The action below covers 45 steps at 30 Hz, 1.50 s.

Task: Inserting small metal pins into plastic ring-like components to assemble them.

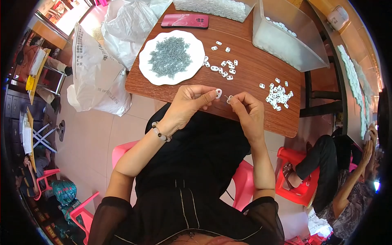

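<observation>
White plastic is what both hands work with at the near edge of the brown wooden surface (261,53). Left hand (191,102) pinches a small white oval piece (219,93) between thumb and forefinger, its grip closed on that piece. Right hand (247,110) has its fingertips pinched around a small ring-like part (229,98), just beside the oval piece; the two parts sit close, but whether they touch cannot be told. A bead bracelet (160,134) circles the left wrist.

On the surface beyond the hands, a white plate (196,45) holds a heap of grey metal bits (170,56). Loose white pieces (222,67) lie scattered right of the plate, and a tighter pile (278,97) lies near the right hand. A clear bin (286,41) stands at the far right, a red phone (185,21) at the far edge. White bags (96,69) slump left of the surface. Another person (347,183) sits at lower right.
</observation>
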Each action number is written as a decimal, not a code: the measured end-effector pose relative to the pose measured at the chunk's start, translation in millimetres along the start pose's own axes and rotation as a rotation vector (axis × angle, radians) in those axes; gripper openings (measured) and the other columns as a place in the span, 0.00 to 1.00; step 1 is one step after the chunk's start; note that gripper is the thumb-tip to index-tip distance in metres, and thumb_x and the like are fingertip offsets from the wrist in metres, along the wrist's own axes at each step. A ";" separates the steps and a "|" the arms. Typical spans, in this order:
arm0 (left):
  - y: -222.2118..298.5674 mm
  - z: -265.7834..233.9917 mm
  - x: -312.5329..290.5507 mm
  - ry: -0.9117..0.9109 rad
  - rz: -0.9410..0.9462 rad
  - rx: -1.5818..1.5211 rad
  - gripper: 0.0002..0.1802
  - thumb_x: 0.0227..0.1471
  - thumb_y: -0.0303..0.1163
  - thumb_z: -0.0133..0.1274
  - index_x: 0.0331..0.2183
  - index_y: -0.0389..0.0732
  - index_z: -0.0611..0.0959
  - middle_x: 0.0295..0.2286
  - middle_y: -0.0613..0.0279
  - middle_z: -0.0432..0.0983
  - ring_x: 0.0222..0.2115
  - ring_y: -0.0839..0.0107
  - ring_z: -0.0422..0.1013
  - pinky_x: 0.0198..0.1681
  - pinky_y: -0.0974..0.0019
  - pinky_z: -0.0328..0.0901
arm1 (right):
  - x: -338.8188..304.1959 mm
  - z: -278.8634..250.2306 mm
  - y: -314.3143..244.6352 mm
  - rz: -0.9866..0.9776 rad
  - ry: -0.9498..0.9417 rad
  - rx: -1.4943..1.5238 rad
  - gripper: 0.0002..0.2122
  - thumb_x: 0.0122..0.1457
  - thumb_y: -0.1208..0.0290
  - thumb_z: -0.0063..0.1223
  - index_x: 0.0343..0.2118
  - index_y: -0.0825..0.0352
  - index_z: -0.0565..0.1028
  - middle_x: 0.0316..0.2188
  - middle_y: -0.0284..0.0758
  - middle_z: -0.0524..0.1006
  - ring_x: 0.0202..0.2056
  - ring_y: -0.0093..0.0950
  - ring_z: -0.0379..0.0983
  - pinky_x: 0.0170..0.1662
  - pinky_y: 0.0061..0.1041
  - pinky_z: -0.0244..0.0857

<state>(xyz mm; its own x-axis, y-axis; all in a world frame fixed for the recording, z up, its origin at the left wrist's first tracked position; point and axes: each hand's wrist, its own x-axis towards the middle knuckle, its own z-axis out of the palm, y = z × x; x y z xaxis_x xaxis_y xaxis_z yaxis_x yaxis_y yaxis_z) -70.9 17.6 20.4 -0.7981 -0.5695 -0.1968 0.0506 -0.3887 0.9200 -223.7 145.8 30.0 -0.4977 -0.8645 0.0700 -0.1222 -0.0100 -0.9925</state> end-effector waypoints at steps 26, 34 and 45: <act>-8.3 0.6 -5.4 -0.022 -0.039 -0.082 0.13 0.57 0.36 0.56 0.38 0.37 0.84 0.28 0.66 0.80 0.27 0.84 0.69 0.32 0.79 0.64 | -3.0 4.1 -1.8 -0.010 -0.032 -0.098 0.08 0.57 0.72 0.57 0.25 0.70 0.76 0.17 0.25 0.73 0.20 0.11 0.63 0.24 0.15 0.55; -3.4 8.8 -8.6 0.024 0.079 0.200 0.13 0.57 0.34 0.57 0.37 0.34 0.85 0.27 0.67 0.80 0.25 0.85 0.68 0.29 0.80 0.63 | -3.3 6.2 4.0 -0.026 -0.026 -0.134 0.07 0.56 0.72 0.58 0.25 0.70 0.76 0.16 0.25 0.73 0.19 0.11 0.63 0.23 0.14 0.55; 2.4 5.6 -13.3 -0.019 0.074 0.160 0.14 0.58 0.36 0.55 0.38 0.35 0.85 0.26 0.65 0.80 0.25 0.83 0.70 0.28 0.79 0.64 | -4.8 9.7 -4.2 0.011 -0.119 0.071 0.07 0.59 0.72 0.59 0.30 0.70 0.77 0.22 0.25 0.77 0.24 0.10 0.68 0.28 0.10 0.60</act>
<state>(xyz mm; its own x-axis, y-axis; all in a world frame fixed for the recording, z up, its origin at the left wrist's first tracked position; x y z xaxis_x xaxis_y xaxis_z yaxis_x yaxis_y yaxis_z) -63.5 28.3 27.2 -0.8070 -0.5780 -0.1211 0.0147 -0.2247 0.9743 -212.5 145.1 32.9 -0.3924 -0.9184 0.0506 -0.0536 -0.0321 -0.9980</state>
